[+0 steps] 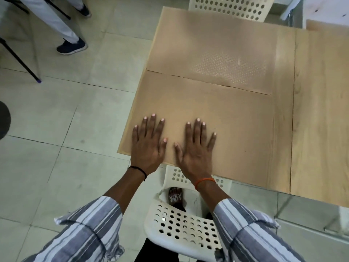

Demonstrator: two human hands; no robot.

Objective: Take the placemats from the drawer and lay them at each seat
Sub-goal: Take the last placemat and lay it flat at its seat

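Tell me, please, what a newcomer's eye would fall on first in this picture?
Both hands, the left hand and the right hand, press flat with spread fingers on the near placemat at the table's near edge. A second placemat lies beyond it, by the far white perforated chair.
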